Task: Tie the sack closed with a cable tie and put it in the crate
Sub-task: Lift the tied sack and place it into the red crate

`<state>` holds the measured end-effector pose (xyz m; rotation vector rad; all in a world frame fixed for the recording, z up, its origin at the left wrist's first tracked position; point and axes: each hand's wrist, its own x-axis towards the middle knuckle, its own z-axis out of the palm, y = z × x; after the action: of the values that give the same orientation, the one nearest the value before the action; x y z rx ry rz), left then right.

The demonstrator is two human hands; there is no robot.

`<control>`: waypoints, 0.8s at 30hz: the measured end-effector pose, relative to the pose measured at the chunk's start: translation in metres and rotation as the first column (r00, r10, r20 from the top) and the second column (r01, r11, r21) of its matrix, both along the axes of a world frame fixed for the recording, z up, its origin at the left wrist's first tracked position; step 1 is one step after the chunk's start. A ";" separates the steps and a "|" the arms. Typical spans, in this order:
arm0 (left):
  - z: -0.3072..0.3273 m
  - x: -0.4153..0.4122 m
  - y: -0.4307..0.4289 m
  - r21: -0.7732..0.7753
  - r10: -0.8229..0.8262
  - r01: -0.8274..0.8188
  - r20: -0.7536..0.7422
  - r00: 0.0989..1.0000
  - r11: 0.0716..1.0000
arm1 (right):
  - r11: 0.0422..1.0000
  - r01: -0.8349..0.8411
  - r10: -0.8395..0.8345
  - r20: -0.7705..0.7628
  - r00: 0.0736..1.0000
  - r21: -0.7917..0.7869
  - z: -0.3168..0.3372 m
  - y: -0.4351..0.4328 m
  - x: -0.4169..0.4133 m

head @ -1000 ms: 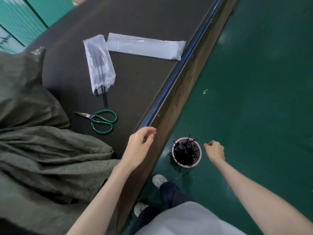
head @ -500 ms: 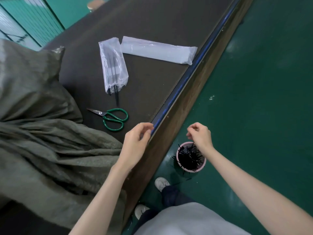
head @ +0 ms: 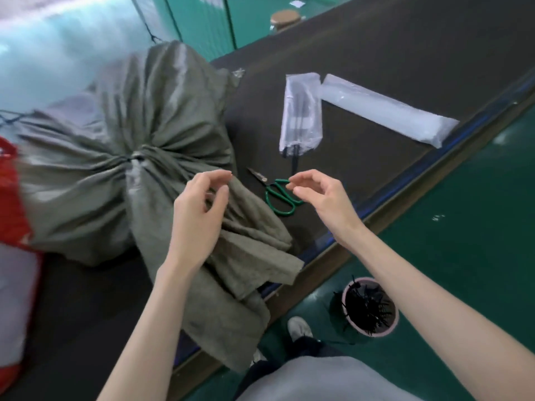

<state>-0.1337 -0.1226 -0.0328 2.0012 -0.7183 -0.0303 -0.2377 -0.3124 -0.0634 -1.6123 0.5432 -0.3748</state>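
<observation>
Both hands are hovering empty with fingers loosely curled: the left hand (head: pixel 199 206) over the loose mouth of the sack (head: pixel 124 157), the right hand (head: pixel 315 195) just above the green scissors (head: pixel 279 198) on the counter (head: pixel 376 68). The grey-green sack is lying on the counter, its neck gathered and apparently already cinched by a dark cable tie (head: pixel 133 159), so the tying is judged done. The crate is not showing clearly, and the placing is judged still outstanding.
</observation>
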 end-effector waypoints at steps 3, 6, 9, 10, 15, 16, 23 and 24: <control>0.006 0.017 0.036 -0.037 0.156 -0.154 0.052 0.986 0.987 | 0.995 -0.098 0.098 0.050 0.994 -0.014 0.014 0.020 0.034; 0.009 0.030 0.066 -0.099 0.319 -0.310 0.086 0.944 0.946 | 0.989 -0.143 0.145 0.085 0.986 -0.025 0.021 0.038 0.069; 0.009 0.043 0.095 -0.122 0.457 -0.444 0.113 0.882 0.888 | 0.980 -0.181 0.188 0.101 0.977 -0.079 0.028 0.056 0.102; 0.008 0.047 0.102 -0.117 0.483 -0.471 0.127 0.866 0.874 | 0.981 -0.175 0.184 0.103 0.977 -0.086 0.030 0.058 0.110; -0.003 0.072 0.140 -0.011 0.639 -0.650 0.195 0.744 0.760 | 0.974 -0.140 0.157 0.082 0.984 -0.180 0.032 0.073 0.160; -0.005 0.079 0.145 0.017 0.666 -0.680 0.187 0.722 0.733 | 0.972 -0.123 0.140 0.073 0.987 -0.200 0.034 0.075 0.168; -0.026 0.118 0.160 0.127 0.775 -0.769 0.000 0.632 0.627 | 0.972 -0.019 0.029 0.041 0.999 -0.234 0.036 0.070 0.209; -0.028 0.122 0.161 0.098 0.780 -0.774 -0.047 0.624 0.626 | 0.978 -0.014 0.021 0.031 0.999 -0.206 0.036 0.069 0.214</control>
<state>-0.0113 0.0381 -0.0607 2.2077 0.2745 0.3833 -0.0232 -0.2430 -0.0275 -1.8056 0.4770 -0.4552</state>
